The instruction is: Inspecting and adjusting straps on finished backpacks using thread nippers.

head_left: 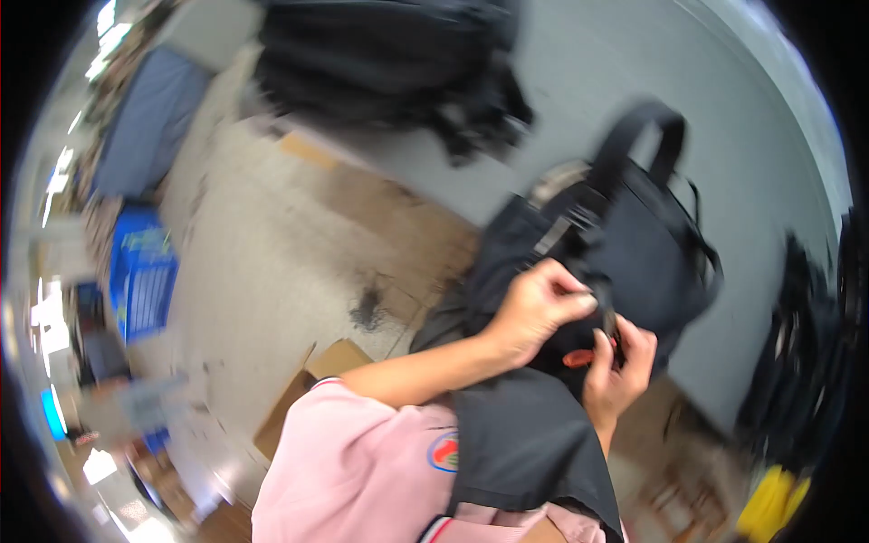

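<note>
A black bag (647, 244) with a wide looped handle (665, 127) rests on the grey tabletop in front of me. At its near side my left hand (534, 308) is closed, thumb and fingers pinching a dark strap (605, 294). My right hand (620, 371) is closed just below and to the right, its fingertips on the lower end of the same strap. Motion blur hides the details there. A small orange-red piece (577, 359) shows beside my right fingers; I cannot tell its kind. A buckle-like fitting (575, 217) lies on the bag above my left hand.
More black bags (389, 63) are piled at the table's far left edge. Dark items (787, 344) lie at the right, above a yellow thing (772, 504). An open cardboard box (344, 360) stands on the floor to my left, with a blue crate (145, 276) farther off.
</note>
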The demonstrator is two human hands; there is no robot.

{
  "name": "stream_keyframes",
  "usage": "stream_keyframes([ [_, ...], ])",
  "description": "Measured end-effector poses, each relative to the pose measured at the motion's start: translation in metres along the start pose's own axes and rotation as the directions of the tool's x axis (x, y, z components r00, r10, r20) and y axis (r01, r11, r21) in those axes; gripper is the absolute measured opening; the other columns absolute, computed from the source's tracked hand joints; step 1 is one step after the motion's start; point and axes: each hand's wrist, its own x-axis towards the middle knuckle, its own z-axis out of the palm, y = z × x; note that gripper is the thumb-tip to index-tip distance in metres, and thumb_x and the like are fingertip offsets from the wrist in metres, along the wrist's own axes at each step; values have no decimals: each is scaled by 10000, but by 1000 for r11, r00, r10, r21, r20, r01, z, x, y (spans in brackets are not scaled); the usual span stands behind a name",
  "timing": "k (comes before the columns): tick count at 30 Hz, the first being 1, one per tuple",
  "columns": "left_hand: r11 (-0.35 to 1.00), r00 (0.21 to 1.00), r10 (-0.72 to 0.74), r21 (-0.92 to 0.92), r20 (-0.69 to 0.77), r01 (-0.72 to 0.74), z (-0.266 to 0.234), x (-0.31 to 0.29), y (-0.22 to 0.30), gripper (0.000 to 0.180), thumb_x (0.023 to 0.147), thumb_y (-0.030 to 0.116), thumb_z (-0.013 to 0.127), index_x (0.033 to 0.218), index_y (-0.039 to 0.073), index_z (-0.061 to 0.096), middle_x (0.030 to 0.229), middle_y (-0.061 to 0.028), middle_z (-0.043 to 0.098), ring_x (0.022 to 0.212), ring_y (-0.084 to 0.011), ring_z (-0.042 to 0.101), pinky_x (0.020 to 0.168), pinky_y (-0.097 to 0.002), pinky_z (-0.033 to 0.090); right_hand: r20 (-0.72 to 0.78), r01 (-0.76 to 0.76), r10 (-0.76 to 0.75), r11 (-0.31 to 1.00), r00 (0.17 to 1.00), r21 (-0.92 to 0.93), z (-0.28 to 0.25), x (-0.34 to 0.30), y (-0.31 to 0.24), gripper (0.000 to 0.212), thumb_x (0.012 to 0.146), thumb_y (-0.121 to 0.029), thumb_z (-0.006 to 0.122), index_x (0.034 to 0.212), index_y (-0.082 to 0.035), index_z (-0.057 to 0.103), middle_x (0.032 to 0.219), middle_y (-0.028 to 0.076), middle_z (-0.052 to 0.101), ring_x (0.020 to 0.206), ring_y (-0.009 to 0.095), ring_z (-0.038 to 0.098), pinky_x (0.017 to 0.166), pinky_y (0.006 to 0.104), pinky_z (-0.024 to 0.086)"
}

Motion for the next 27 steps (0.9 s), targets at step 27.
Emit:
stream_keyframes([
  [27,-6,676,550,811,491,-585,42,-23,39,305,693,174,687,968,45,665,957,-102,591,906,-279,540,820,-385,432,256,-372,289,492,923,787,-2,35,3,53,895,-42,589,898,-44,536,712,-46,504,507,-9,361,432,169,268],
])
